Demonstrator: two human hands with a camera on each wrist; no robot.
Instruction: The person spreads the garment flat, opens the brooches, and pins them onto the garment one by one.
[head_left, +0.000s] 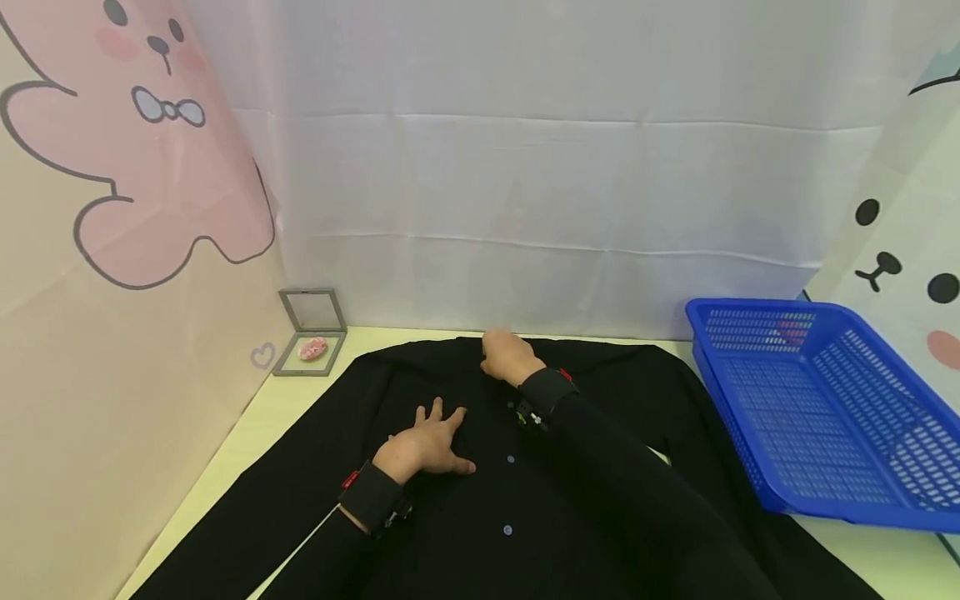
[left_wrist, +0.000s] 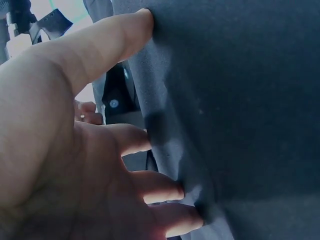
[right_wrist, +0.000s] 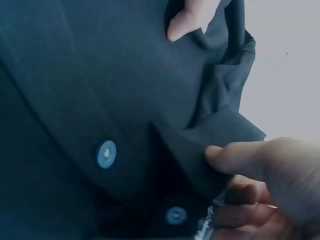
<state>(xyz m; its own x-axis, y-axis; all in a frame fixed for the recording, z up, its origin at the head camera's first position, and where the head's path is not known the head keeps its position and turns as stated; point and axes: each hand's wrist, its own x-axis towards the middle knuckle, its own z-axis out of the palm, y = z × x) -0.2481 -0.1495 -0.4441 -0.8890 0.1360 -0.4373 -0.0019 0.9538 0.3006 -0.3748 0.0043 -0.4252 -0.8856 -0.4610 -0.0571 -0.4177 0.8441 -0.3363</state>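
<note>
A black button-up shirt (head_left: 465, 533) lies spread front side up, collar toward the back wall, sleeves out to both sides. My right hand (head_left: 510, 357) is at its neck. In the right wrist view that hand pinches the collar (right_wrist: 220, 135), thumb on top and curled fingers beneath. Blue buttons (right_wrist: 106, 154) show beside it. My left hand (head_left: 423, 443) rests on the shirt's chest with fingers spread. In the left wrist view its thumb and fingertips touch the dark cloth (left_wrist: 250, 110).
A blue plastic basket (head_left: 825, 508) stands at the right, beside the shirt's sleeve. At the back left corner is an open grey-framed case (head_left: 309, 372) with a pink object (head_left: 312, 348) in it. The pale yellow table (head_left: 187, 546) meets a white cloth wall (head_left: 480, 183) behind.
</note>
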